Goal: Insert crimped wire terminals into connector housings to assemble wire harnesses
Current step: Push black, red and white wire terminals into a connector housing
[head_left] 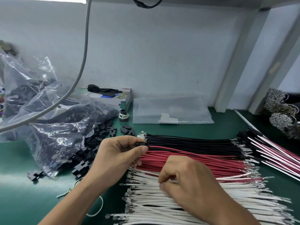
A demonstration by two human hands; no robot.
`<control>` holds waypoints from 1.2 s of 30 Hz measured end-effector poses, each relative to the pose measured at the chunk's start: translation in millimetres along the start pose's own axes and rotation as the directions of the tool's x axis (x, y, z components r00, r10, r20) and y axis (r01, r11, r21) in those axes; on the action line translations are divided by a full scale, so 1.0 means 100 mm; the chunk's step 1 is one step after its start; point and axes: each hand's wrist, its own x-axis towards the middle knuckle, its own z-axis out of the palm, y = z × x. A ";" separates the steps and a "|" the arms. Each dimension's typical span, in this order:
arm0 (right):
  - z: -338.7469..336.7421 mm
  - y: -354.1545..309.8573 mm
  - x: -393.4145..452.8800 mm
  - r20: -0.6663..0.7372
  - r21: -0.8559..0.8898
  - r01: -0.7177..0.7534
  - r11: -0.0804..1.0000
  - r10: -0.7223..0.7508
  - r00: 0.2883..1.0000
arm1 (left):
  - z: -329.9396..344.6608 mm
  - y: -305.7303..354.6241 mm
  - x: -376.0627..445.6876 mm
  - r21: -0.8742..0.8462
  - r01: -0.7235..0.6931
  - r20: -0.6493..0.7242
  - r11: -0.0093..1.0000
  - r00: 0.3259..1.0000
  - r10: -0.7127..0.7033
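- Seen from the head camera, looking down at a green counter point(21, 200) with a pale wall behind.
- Left hand point(120, 153): thumb and fingers pinch a small black connector housing point(142, 144), held just above the wire stacks. One red and one black wire already run out of it to the right.
- Right hand point(186, 181): fingers curled, pinching at the white wires point(162, 207); the hand is blurred, so whether a single wire is lifted clear cannot be told.
- Three flat stacks lie side by side, crimped terminals pointing left: black wires point(186, 139) farthest, red wires point(194, 161) in the middle, white nearest.
- Loose black housings point(84, 166) spill from a clear plastic bag point(53, 127) on the left.
- Finished harnesses point(272, 151) lie in a bundle at the right edge.
- Progress, as a judgement: this housing seems partly filled, with a white wire probably next. The large stacks and full bag suggest most of the work remains.
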 end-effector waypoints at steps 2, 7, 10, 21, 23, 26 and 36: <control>-0.03 0.03 -0.02 -0.018 0.083 -0.025 0.996 0.027 0.999 | -0.01 -0.01 0.00 -0.014 0.011 -0.003 1.000 1.000 -0.011; -0.07 0.07 -0.03 -0.138 0.197 -0.019 0.980 0.047 0.989 | -0.04 -0.03 0.02 -0.036 0.026 0.017 0.999 1.000 -0.026; -0.09 0.07 -0.04 -0.119 0.185 -0.012 0.983 0.035 0.992 | -0.05 -0.06 0.04 -0.039 0.033 0.018 0.999 0.999 -0.033; -0.08 0.02 -0.07 -0.109 0.193 0.071 0.979 -0.051 0.993 | -0.04 -0.06 0.03 -0.045 0.031 0.041 0.998 0.999 -0.030; -0.08 0.02 -0.07 -0.108 0.198 0.078 0.977 -0.057 0.992 | -0.04 -0.06 0.04 -0.051 0.033 0.044 0.998 0.999 -0.031; -0.08 0.02 -0.06 -0.100 0.163 0.102 0.981 -0.086 0.991 | -0.04 -0.06 0.04 -0.046 0.035 0.044 0.998 0.998 -0.033; -0.08 0.01 -0.06 -0.145 0.183 0.120 0.976 -0.094 0.985 | -0.03 -0.07 0.03 -0.063 0.048 0.035 0.997 0.998 -0.046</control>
